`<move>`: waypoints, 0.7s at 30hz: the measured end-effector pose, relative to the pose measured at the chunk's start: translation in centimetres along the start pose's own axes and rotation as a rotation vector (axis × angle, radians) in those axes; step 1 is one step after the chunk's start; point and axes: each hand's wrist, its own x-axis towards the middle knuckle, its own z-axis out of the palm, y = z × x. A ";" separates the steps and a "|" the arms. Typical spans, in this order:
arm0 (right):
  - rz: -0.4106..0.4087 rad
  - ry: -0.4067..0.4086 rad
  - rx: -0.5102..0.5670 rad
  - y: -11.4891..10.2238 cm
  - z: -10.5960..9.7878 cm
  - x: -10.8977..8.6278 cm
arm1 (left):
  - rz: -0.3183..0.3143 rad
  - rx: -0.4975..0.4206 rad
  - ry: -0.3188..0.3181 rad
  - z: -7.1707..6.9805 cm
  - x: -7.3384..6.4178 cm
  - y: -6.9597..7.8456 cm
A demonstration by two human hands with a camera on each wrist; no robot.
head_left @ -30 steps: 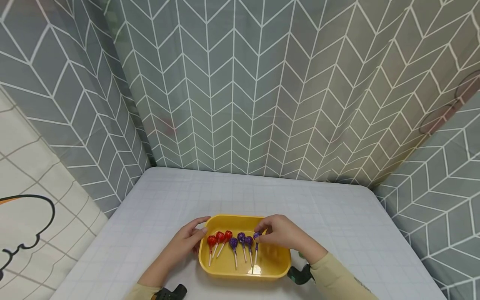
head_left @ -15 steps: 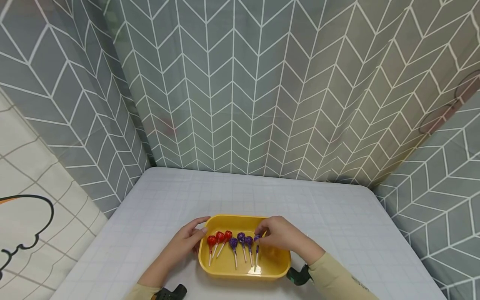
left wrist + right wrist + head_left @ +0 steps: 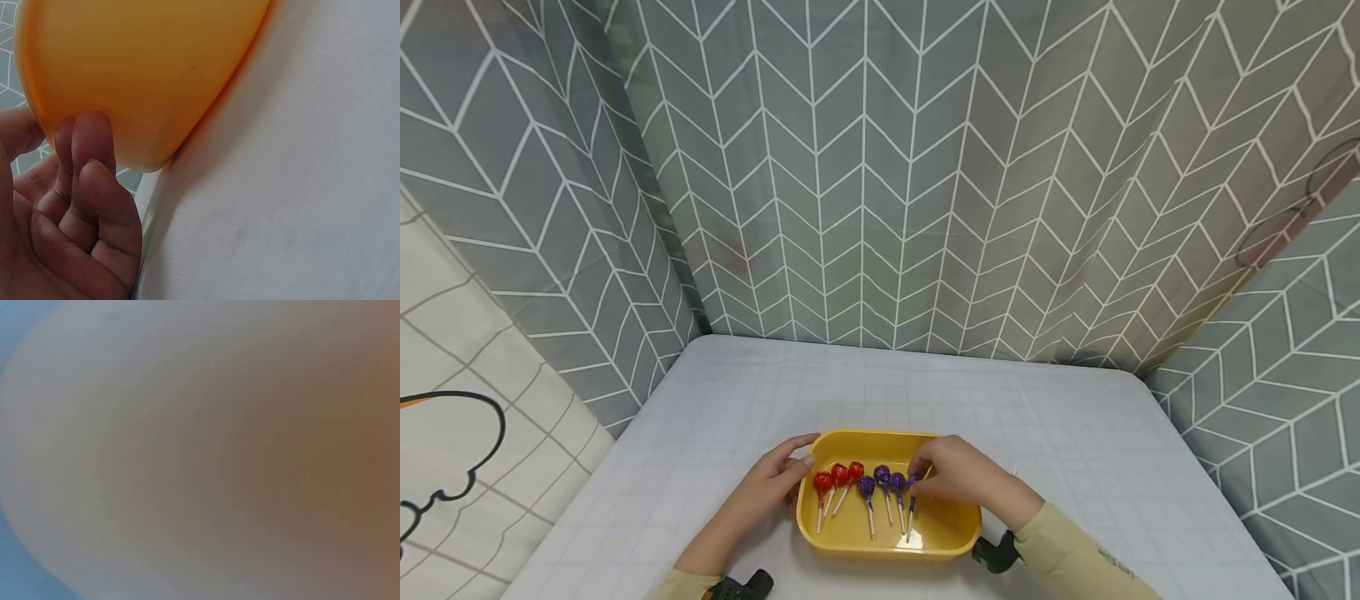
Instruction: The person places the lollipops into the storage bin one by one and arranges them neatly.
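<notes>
A yellow tray [image 3: 947, 533] stands on the table before me. My left hand [image 3: 777, 475] grips its left end, thumb at the rim; in the left wrist view its bent fingers [image 3: 94, 144] lie against the outer wall. Inside, red lollipops [image 3: 839, 472] lie on the left and purple lollipops [image 3: 882, 475] in the middle, sticks toward me. My right hand [image 3: 962, 473] reaches over the right part of the tray and pinches the rightmost purple lollipop [image 3: 912, 483] near its head, which the fingers partly cover. Blur fills the right wrist view.
A pale cloth covers the table [image 3: 880, 383]. Grey patterned curtains [image 3: 865, 208] hang behind and at both sides. Dark wrist-worn devices sit at the left wrist [image 3: 741, 585] and the right wrist [image 3: 996, 552].
My right hand has shifted slightly toward me, fingers still at the rightmost purple lollipop, whose stick has tilted a little. The left hand and the tray have stayed put.
</notes>
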 end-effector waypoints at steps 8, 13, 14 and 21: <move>-0.005 -0.007 -0.024 -0.1 0.3 0.1 | -0.002 0.004 0.003 0.0 -0.1 0.1; -0.021 -0.003 -0.046 -0.1 0.3 0.1 | -0.010 0.016 0.011 0.1 0.1 -0.3; -0.024 -0.003 -0.052 -0.1 0.3 0.1 | -0.007 0.024 0.012 0.1 0.1 -0.2; -0.047 -0.012 -0.082 -0.3 0.3 0.2 | -0.017 0.038 0.021 0.1 0.1 0.1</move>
